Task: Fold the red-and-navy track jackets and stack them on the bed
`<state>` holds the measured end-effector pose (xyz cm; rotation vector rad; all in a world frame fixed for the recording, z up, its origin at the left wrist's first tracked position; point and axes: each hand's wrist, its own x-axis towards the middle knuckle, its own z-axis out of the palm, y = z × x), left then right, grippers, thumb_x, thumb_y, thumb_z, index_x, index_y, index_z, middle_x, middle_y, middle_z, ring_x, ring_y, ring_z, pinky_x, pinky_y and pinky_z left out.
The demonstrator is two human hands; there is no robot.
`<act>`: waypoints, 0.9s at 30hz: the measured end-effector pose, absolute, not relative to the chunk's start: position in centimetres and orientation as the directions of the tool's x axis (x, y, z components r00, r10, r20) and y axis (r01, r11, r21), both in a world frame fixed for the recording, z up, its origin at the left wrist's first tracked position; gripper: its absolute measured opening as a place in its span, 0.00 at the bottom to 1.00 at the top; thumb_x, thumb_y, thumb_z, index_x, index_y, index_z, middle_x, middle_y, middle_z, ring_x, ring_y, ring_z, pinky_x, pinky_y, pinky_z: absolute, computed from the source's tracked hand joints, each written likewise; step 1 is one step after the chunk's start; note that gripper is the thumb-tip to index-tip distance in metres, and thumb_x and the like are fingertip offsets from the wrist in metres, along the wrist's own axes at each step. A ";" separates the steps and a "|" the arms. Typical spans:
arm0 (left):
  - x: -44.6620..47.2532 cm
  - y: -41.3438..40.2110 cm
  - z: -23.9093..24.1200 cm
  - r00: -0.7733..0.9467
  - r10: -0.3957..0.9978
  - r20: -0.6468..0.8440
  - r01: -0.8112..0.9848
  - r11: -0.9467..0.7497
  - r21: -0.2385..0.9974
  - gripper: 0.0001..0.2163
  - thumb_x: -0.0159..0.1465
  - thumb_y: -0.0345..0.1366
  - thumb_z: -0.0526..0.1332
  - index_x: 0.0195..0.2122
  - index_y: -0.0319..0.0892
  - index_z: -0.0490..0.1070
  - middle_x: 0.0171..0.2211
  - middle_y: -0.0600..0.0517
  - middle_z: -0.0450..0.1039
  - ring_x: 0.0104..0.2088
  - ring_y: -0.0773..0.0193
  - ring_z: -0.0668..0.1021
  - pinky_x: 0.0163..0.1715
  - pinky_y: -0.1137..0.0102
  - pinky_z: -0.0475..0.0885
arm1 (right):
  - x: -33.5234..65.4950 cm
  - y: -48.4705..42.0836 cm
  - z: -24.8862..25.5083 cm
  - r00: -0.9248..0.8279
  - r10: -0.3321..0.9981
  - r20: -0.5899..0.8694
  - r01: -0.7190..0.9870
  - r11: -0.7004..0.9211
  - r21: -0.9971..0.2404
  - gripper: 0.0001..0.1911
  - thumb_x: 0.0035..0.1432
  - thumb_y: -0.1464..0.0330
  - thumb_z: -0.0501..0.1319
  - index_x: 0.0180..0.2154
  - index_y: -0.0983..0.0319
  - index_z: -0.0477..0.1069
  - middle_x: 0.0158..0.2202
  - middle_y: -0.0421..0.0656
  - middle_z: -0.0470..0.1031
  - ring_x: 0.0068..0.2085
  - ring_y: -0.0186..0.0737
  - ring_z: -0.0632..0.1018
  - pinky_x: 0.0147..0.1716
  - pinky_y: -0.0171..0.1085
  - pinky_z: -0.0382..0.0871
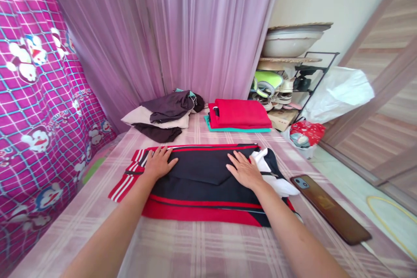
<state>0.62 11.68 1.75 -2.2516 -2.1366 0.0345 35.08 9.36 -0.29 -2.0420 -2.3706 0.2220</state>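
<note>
A black and red jacket (198, 169) lies folded lengthwise across the plaid cloth in front of me. Its red cuffs with white stripes (122, 186) point to the left, and white lining (263, 165) shows at the right end. My left hand (159, 163) rests flat on the jacket's left part, near the cuffs, fingers spread. Toward the right end, my right hand (243, 169) also lies flat on the black fabric with its fingers apart. Neither hand grasps anything.
Behind the jacket sit a folded red and teal stack (241, 115) and a loose pile of dark and light clothes (169, 110). A phone (330, 208) with a cable lies at the right edge. Beyond stands a shoe rack (309, 91) with basins (293, 41) on top.
</note>
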 end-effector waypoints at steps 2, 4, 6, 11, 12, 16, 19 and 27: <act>2.6 11.2 2.1 0.034 0.999 0.036 0.999 -0.033 -0.026 0.27 0.69 0.49 0.48 0.66 0.44 0.64 0.69 0.42 0.59 0.69 0.42 0.59 0.65 0.41 0.51 | 35.1 9.3 -0.5 -0.142 0.987 -0.077 0.986 0.134 -0.097 0.32 0.71 0.52 0.39 0.71 0.55 0.51 0.73 0.47 0.49 0.72 0.46 0.50 0.68 0.56 0.40; 5.8 10.4 2.1 0.079 0.992 0.095 0.997 -0.081 0.016 0.25 0.70 0.47 0.47 0.64 0.44 0.66 0.68 0.42 0.60 0.69 0.43 0.59 0.66 0.41 0.49 | 34.9 9.2 -0.7 -0.139 0.988 -0.061 0.987 0.133 -0.091 0.32 0.71 0.52 0.40 0.70 0.55 0.52 0.73 0.47 0.50 0.72 0.47 0.51 0.68 0.57 0.41; 9.6 9.5 1.7 0.186 0.977 0.106 0.973 -0.198 0.121 0.26 0.71 0.49 0.45 0.64 0.48 0.66 0.68 0.45 0.62 0.69 0.45 0.60 0.67 0.44 0.50 | 34.7 9.2 -0.9 -0.142 0.989 -0.046 0.987 0.138 -0.088 0.32 0.71 0.52 0.40 0.70 0.55 0.53 0.73 0.47 0.50 0.72 0.47 0.51 0.67 0.57 0.41; 14.9 8.3 -0.1 0.317 0.945 0.079 0.921 -0.327 0.214 0.29 0.70 0.53 0.42 0.67 0.50 0.62 0.69 0.46 0.58 0.69 0.47 0.59 0.68 0.46 0.50 | 34.8 9.3 -0.9 -0.144 0.989 -0.040 0.986 0.140 -0.093 0.32 0.71 0.52 0.41 0.70 0.55 0.53 0.73 0.47 0.50 0.72 0.47 0.51 0.67 0.57 0.41; 14.6 8.3 -0.4 0.322 0.944 0.076 0.920 -0.331 0.209 0.29 0.70 0.54 0.43 0.68 0.50 0.61 0.69 0.46 0.58 0.69 0.46 0.59 0.68 0.45 0.50 | 34.8 9.3 -0.9 -0.146 0.989 -0.039 0.985 0.141 -0.098 0.32 0.71 0.52 0.41 0.70 0.55 0.53 0.73 0.47 0.50 0.72 0.47 0.52 0.67 0.57 0.41; 10.1 8.1 -0.7 0.305 0.950 0.067 0.940 -0.311 0.139 0.28 0.70 0.53 0.45 0.69 0.51 0.58 0.69 0.46 0.57 0.69 0.47 0.59 0.67 0.42 0.50 | 34.8 9.3 -0.8 -0.156 0.987 -0.034 0.982 0.151 -0.115 0.32 0.71 0.52 0.41 0.70 0.54 0.54 0.72 0.47 0.51 0.72 0.45 0.52 0.68 0.55 0.41; 5.6 7.7 -0.4 0.232 0.968 0.092 0.968 -0.239 0.074 0.28 0.71 0.52 0.45 0.68 0.48 0.59 0.69 0.44 0.59 0.69 0.47 0.60 0.66 0.42 0.50 | 34.9 9.3 -0.9 -0.153 0.987 -0.041 0.983 0.147 -0.110 0.31 0.71 0.52 0.40 0.70 0.54 0.53 0.73 0.47 0.51 0.72 0.45 0.52 0.68 0.55 0.41; -1.6 5.4 0.0 0.224 0.956 0.188 0.966 -0.244 0.087 0.25 0.71 0.49 0.46 0.63 0.46 0.68 0.65 0.47 0.67 0.66 0.52 0.66 0.68 0.49 0.52 | 33.9 8.9 0.3 -0.046 0.993 -0.110 0.999 0.046 -0.005 0.31 0.71 0.53 0.40 0.70 0.55 0.54 0.72 0.47 0.52 0.71 0.49 0.53 0.66 0.58 0.44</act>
